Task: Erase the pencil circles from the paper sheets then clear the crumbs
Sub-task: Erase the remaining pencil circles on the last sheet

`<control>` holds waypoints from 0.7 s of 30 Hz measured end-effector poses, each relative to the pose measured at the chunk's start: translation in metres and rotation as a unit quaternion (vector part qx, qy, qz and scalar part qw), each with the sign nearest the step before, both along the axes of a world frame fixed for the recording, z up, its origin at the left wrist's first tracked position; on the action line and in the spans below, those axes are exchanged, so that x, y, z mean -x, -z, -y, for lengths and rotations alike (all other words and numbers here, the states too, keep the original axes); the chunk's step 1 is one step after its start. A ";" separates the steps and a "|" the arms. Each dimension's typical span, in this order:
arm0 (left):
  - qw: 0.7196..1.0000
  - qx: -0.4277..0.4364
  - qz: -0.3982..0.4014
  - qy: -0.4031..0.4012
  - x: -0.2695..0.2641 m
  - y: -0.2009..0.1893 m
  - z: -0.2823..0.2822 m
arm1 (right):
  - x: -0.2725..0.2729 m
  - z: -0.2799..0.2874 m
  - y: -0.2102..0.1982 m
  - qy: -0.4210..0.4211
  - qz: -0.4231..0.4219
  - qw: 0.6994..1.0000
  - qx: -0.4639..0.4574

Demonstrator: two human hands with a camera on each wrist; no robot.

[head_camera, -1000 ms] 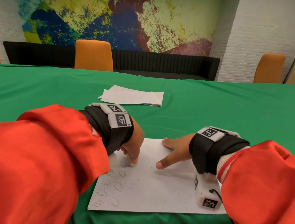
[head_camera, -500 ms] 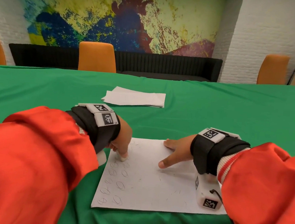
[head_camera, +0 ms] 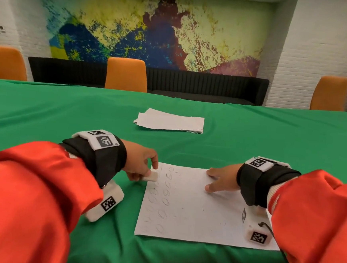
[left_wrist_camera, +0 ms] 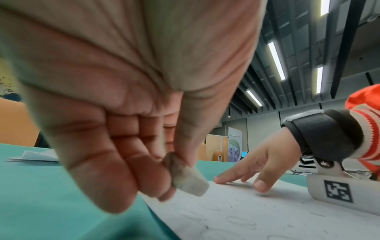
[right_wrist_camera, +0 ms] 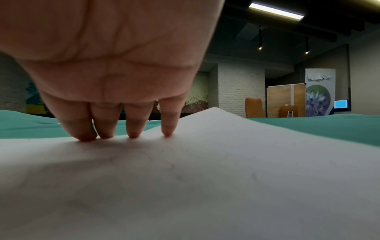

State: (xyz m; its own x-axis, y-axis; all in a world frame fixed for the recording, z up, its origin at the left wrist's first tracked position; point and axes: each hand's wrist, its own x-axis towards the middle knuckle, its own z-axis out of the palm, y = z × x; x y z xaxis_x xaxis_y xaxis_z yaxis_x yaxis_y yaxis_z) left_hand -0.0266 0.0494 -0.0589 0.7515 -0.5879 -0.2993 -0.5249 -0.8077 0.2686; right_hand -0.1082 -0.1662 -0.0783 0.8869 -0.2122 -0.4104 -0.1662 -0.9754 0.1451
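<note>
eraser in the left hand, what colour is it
White, smudged grey; the eraser shows best in the left wrist view.

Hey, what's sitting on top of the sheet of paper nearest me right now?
The right hand presses its spread fingers on the sheet; pencil circles and crumbs show. Marks under the hand are covered.

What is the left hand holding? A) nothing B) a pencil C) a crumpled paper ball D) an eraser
D: the left hand pinches a small white eraser between thumb and fingers at the left edge of the paper sheet.
</note>
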 end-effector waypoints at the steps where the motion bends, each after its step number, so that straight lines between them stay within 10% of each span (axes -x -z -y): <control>1: 1.000 -0.003 0.010 0.006 0.001 0.000 -0.001 | 0.000 0.000 0.000 0.004 0.000 1.000 0.002; 21: 0.930 -0.304 0.085 0.190 0.069 -0.004 -0.006 | 0.006 -0.005 -0.006 -0.020 0.063 0.998 0.003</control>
State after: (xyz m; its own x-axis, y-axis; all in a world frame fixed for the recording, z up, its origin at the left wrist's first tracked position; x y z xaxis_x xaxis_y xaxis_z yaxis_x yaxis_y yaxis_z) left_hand -0.0952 0.0554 -0.0552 0.5900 -0.5815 -0.5601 -0.7971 -0.5299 -0.2895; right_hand -0.1141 -0.1615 -0.0727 0.9390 -0.1779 -0.2944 -0.1449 -0.9808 0.1307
